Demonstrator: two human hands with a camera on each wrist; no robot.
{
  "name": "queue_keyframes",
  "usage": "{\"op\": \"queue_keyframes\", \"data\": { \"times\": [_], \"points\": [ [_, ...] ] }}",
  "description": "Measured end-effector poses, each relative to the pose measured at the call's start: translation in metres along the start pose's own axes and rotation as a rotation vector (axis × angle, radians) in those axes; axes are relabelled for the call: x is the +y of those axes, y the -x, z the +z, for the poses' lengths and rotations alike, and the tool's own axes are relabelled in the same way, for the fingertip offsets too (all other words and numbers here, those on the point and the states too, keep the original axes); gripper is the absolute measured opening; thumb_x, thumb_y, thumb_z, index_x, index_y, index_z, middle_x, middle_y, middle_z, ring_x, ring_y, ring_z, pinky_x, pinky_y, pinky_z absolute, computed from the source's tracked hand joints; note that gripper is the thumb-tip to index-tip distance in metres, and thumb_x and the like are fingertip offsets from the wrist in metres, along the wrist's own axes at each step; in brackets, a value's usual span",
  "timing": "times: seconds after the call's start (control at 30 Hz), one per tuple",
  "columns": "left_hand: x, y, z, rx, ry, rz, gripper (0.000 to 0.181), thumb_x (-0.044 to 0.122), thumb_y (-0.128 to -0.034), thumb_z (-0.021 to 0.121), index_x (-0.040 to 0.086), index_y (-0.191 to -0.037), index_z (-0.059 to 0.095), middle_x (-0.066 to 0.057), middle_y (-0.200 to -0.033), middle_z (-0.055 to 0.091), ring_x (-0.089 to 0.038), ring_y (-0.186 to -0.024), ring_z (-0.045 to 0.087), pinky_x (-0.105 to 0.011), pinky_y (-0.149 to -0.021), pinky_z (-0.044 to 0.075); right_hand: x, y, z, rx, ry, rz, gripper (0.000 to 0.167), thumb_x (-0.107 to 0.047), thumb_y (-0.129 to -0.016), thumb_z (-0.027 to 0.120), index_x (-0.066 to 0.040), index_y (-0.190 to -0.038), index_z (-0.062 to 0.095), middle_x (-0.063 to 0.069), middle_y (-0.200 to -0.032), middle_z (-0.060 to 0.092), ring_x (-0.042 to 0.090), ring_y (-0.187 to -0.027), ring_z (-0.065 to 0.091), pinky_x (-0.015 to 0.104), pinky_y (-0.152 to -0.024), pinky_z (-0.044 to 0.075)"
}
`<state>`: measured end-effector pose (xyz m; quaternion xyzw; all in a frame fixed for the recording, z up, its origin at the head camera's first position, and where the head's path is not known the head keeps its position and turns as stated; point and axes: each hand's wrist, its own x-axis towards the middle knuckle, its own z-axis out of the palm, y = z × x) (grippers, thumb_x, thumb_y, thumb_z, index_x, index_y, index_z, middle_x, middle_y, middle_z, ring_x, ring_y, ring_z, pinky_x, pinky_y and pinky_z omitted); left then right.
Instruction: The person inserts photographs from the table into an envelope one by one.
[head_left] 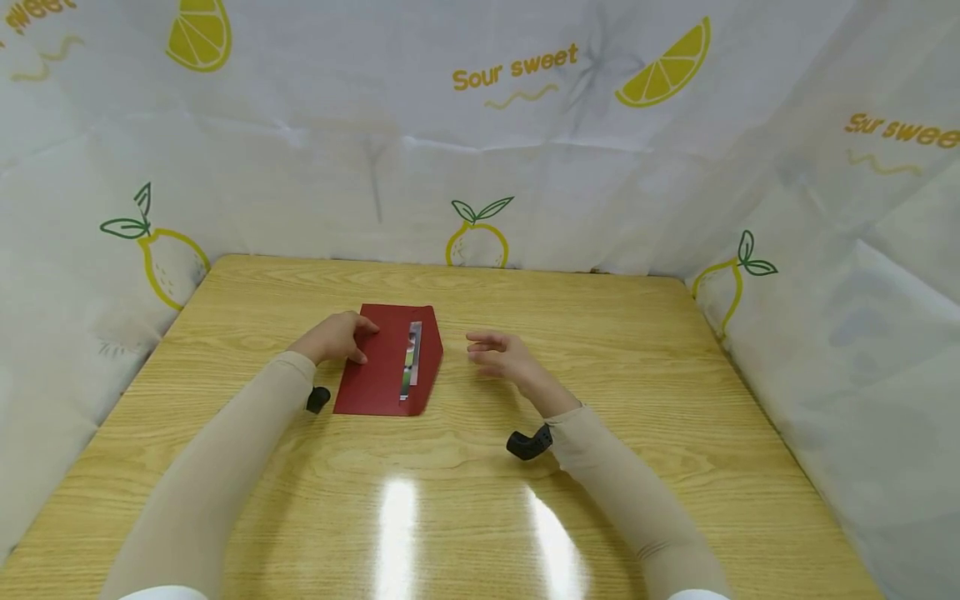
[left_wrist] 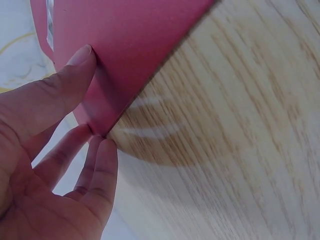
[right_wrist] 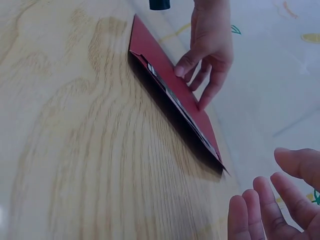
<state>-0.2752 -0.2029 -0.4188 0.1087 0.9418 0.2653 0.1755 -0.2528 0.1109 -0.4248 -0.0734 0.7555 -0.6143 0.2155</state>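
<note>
A red envelope (head_left: 381, 358) lies on the wooden table, its pointed flap open towards the right. A narrow strip of colourful printed cards or photos (head_left: 411, 361) shows from its mouth. My left hand (head_left: 339, 335) holds the envelope by its left end. In the left wrist view, the left thumb (left_wrist: 80, 56) lies on the red paper while the other fingertips (left_wrist: 106, 145) meet it at the corner. To the right of the flap, my right hand (head_left: 504, 360) hovers over the table with nothing in it, fingers loosely extended.
The wood-grain table (head_left: 600, 333) extends around the envelope, with glare near its front. White lemon-printed cloth (head_left: 337, 175) hangs behind and at both sides. Black wrist devices (head_left: 529, 443) sit on both wrists.
</note>
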Motion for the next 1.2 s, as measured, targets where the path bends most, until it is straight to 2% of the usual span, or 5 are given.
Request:
{"op": "queue_keyframes", "data": {
  "times": [0.23, 0.47, 0.8, 1.07, 1.2],
  "points": [
    [-0.001, 0.000, 0.001, -0.007, 0.004, -0.016, 0.055, 0.002, -0.0853, 0.071, -0.003, -0.137, 0.052, -0.026, -0.142, 0.047, -0.040, -0.132, 0.043, -0.048, -0.105, 0.044, 0.011, 0.015, -0.018, 0.011, 0.052, 0.005, 0.046, -0.011, -0.096, 0.059, 0.002, -0.139, 0.048, 0.018, -0.123, 0.059, 0.033, -0.114, 0.058, 0.042, -0.093, 0.054],
    [-0.002, -0.001, 0.001, -0.005, 0.003, -0.014, 0.055, 0.002, -0.0855, 0.071, -0.003, -0.137, 0.052, -0.025, -0.141, 0.048, -0.039, -0.131, 0.044, -0.048, -0.104, 0.045, 0.019, 0.024, -0.028, 0.014, 0.042, 0.039, 0.045, -0.011, -0.096, 0.060, 0.000, -0.138, 0.049, 0.009, -0.115, 0.061, 0.021, -0.106, 0.060, 0.036, -0.088, 0.056],
    [-0.005, -0.002, 0.000, -0.003, -0.002, -0.002, 0.055, 0.001, -0.0852, 0.071, -0.004, -0.137, 0.051, -0.025, -0.141, 0.048, -0.040, -0.130, 0.044, -0.048, -0.104, 0.045, 0.025, 0.026, -0.030, -0.007, 0.015, 0.042, 0.045, -0.010, -0.096, 0.060, 0.001, -0.138, 0.049, 0.006, -0.112, 0.062, 0.030, -0.115, 0.059, 0.038, -0.091, 0.055],
    [-0.001, -0.001, -0.002, 0.011, -0.014, 0.007, 0.050, 0.008, -0.0901, 0.067, -0.004, -0.136, 0.052, -0.024, -0.137, 0.052, -0.038, -0.126, 0.049, -0.048, -0.103, 0.046, 0.019, 0.027, -0.035, -0.014, 0.018, 0.037, 0.047, -0.010, -0.095, 0.060, 0.003, -0.138, 0.048, 0.005, -0.111, 0.062, 0.021, -0.104, 0.062, 0.043, -0.092, 0.054],
    [0.007, 0.002, -0.007, 0.029, -0.027, 0.004, 0.048, 0.015, -0.0927, 0.065, -0.002, -0.136, 0.052, -0.024, -0.137, 0.052, -0.038, -0.123, 0.051, -0.050, -0.103, 0.046, 0.012, 0.028, -0.038, -0.011, 0.027, 0.028, 0.047, -0.009, -0.096, 0.059, 0.004, -0.139, 0.046, 0.011, -0.116, 0.061, 0.033, -0.113, 0.059, 0.049, -0.097, 0.051]
  ]
}}
